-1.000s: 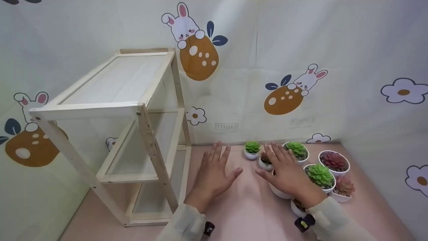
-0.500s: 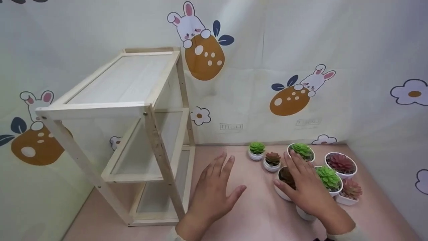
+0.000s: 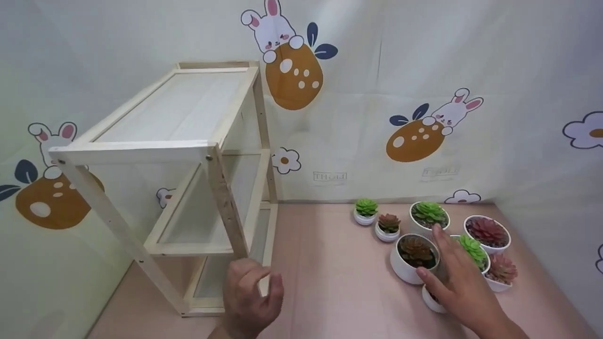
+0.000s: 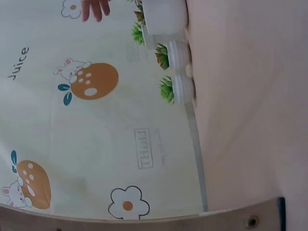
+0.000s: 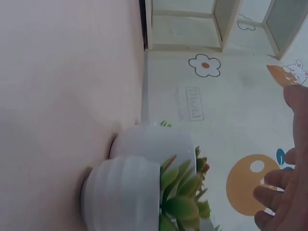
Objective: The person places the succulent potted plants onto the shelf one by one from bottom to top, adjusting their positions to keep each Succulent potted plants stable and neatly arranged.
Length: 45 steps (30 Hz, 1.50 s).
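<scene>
My left hand (image 3: 252,296) has curled fingers and overlaps the lower front leg of the wooden shelf rack (image 3: 228,216); I cannot tell whether it grips that leg. In the left wrist view a wooden bar (image 4: 192,224) with a screw crosses the bottom, and this hand does not show. Fingers extended, my right hand (image 3: 464,287) hovers among potted succulents, its thumb beside a brown succulent (image 3: 417,250) in a white pot. Partly under the palm stands a smaller white pot (image 3: 432,301). In the right wrist view a ribbed pot (image 5: 122,192) with green leaves sits close by.
Two small succulents, one green (image 3: 366,207) and one reddish brown (image 3: 388,223), stand toward the back. A green succulent (image 3: 429,213), a dark red one (image 3: 487,230) and a pink one (image 3: 501,268) surround the right hand. A printed cloth (image 3: 348,132) hangs behind the pink tabletop (image 3: 330,263).
My left hand has moved left to the rack's front leg, and its fingers have curled. The right hand has shifted right and nearer, uncovering the brown succulent. The rack and pots stay put.
</scene>
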Available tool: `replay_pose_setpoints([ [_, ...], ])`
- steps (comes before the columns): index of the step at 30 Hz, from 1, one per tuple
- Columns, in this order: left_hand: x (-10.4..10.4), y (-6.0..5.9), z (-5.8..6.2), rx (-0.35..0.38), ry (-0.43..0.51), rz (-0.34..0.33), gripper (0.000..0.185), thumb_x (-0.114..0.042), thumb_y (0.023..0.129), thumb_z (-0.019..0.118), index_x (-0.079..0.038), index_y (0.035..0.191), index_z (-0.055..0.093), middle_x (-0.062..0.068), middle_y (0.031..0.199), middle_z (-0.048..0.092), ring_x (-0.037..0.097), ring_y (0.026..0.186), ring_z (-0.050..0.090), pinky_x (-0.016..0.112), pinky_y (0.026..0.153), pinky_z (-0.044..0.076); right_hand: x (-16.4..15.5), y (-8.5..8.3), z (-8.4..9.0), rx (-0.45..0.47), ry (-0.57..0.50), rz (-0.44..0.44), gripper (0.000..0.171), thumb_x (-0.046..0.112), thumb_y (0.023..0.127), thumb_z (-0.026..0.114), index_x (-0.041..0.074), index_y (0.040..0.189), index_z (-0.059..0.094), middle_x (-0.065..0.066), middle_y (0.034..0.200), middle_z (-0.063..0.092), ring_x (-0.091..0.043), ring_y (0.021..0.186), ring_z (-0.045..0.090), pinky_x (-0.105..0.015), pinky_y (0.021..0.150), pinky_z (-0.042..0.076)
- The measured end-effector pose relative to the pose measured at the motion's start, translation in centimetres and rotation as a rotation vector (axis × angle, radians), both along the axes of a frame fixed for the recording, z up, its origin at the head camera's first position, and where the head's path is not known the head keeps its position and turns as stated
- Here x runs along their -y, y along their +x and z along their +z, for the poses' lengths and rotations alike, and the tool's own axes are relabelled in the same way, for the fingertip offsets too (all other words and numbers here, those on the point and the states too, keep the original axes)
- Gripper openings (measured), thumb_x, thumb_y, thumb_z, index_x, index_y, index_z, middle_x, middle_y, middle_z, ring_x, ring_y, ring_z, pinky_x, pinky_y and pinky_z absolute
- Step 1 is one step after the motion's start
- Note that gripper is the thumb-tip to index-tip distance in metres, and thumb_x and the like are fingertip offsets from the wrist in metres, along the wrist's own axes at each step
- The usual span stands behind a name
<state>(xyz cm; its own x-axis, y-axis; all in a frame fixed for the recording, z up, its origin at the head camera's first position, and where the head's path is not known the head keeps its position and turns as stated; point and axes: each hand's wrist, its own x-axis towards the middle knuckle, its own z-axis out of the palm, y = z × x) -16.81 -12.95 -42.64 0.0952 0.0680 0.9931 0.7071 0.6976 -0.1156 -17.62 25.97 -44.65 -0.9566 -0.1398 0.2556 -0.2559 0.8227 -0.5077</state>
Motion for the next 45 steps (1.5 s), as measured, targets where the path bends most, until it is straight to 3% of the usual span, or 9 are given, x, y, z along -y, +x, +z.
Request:
replay_pose_setpoints([
  [8, 0.7, 0.0, -1.6, 0.029, 0.199, 0.012, 0.034, -0.018, 0.107, 0.053, -0.001, 0.081, 0.039, 0.008, 0.071, 0.037, 0.017, 0.068, 0.037, 0.028, 0.061, 0.029, -1.2, 0.6, -0.1, 0.004, -0.074, -0.034, 0.087, 0.041, 0.101, 0.067, 0.029, 0.167, 0.011, -0.021, 0.171, 0.023, -0.053, 0.151, 0.027, -0.076, 0.112, 0.024],
  [14, 2.6, 1.0, -4.3, 0.474, 0.434, -0.149, 0.028, -0.001, 0.099, 0.061, 0.011, 0.093, 0.037, 0.000, 0.088, 0.040, 0.010, 0.081, 0.040, 0.024, 0.074, 0.033, -2.3, 1.5, -0.7, 0.015, -0.095, -0.056, 0.084, 0.040, 0.102, 0.067, 0.028, 0.167, 0.016, -0.022, 0.169, 0.025, -0.052, 0.150, 0.027, -0.077, 0.112, 0.023],
  [19, 4.0, 1.6, -4.8, 0.772, 0.428, -0.199, 0.032, 0.018, 0.091, 0.059, 0.011, 0.112, 0.035, -0.008, 0.108, 0.044, 0.004, 0.096, 0.046, 0.017, 0.088, 0.037, -3.7, 2.1, -1.4, -0.076, -0.124, -0.086, 0.078, 0.028, 0.102, 0.068, 0.020, 0.165, 0.024, -0.028, 0.162, 0.034, -0.056, 0.146, 0.030, -0.076, 0.118, 0.011],
  [23, 4.2, 1.6, -4.9, 0.783, 0.391, -0.201, 0.028, 0.018, 0.091, 0.060, 0.012, 0.111, 0.041, -0.009, 0.110, 0.049, 0.003, 0.101, 0.051, 0.015, 0.094, 0.039, -4.5, 2.8, -2.1, -0.198, -0.138, -0.124, 0.070, 0.015, 0.098, 0.072, 0.011, 0.159, 0.038, -0.024, 0.154, 0.046, -0.018, 0.145, 0.039, -0.032, 0.128, 0.016],
  [28, 3.9, 1.8, -5.0, 0.849, 0.365, -0.151, 0.028, 0.015, 0.089, 0.065, 0.008, 0.113, 0.052, -0.010, 0.107, 0.056, 0.000, 0.096, 0.056, 0.014, 0.089, 0.045, -4.9, 3.6, -2.9, -0.317, -0.228, -0.144, 0.058, -0.004, 0.090, 0.073, -0.003, 0.144, 0.052, 0.010, 0.128, 0.059, 0.018, 0.111, 0.045, 0.002, 0.092, 0.033],
  [31, 4.2, 1.7, -5.1, 0.889, 0.303, -0.138, 0.030, 0.013, 0.091, 0.065, 0.004, 0.119, 0.054, -0.008, 0.108, 0.059, -0.001, 0.095, 0.058, 0.015, 0.085, 0.048, -5.0, 3.8, -3.5, -0.239, -0.285, -0.167, 0.047, -0.002, 0.095, 0.070, -0.006, 0.139, 0.055, 0.016, 0.116, 0.060, 0.017, 0.102, 0.051, 0.001, 0.085, 0.040],
  [34, 4.7, 1.6, -5.2, 0.887, 0.237, -0.151, 0.031, 0.014, 0.092, 0.063, 0.004, 0.119, 0.053, -0.005, 0.107, 0.060, 0.000, 0.094, 0.059, 0.016, 0.083, 0.050, -5.2, 3.6, -3.9, -0.064, -0.294, -0.209, 0.043, 0.010, 0.101, 0.067, -0.006, 0.138, 0.054, -0.002, 0.116, 0.067, 0.018, 0.096, 0.052, -0.003, 0.081, 0.045],
  [40, 5.3, 1.5, -5.3, 0.890, 0.168, -0.175, 0.029, 0.012, 0.093, 0.062, 0.003, 0.119, 0.053, 0.002, 0.102, 0.063, 0.001, 0.093, 0.060, 0.017, 0.084, 0.052, -6.2, 2.5, -3.7, 0.331, -0.240, -0.246, 0.065, 0.039, 0.103, 0.065, -0.003, 0.147, 0.044, -0.022, 0.135, 0.061, 0.011, 0.100, 0.056, -0.012, 0.083, 0.050],
  [45, 5.5, 1.3, -5.4, 0.888, 0.130, -0.199, 0.024, 0.008, 0.097, 0.060, 0.003, 0.120, 0.053, 0.007, 0.099, 0.061, 0.001, 0.092, 0.059, 0.020, 0.082, 0.053, -6.1, 2.2, -3.8, 0.426, -0.257, -0.233, 0.073, 0.042, 0.097, 0.073, -0.002, 0.146, 0.044, -0.022, 0.140, 0.060, -0.009, 0.109, 0.066, -0.018, 0.086, 0.054],
])
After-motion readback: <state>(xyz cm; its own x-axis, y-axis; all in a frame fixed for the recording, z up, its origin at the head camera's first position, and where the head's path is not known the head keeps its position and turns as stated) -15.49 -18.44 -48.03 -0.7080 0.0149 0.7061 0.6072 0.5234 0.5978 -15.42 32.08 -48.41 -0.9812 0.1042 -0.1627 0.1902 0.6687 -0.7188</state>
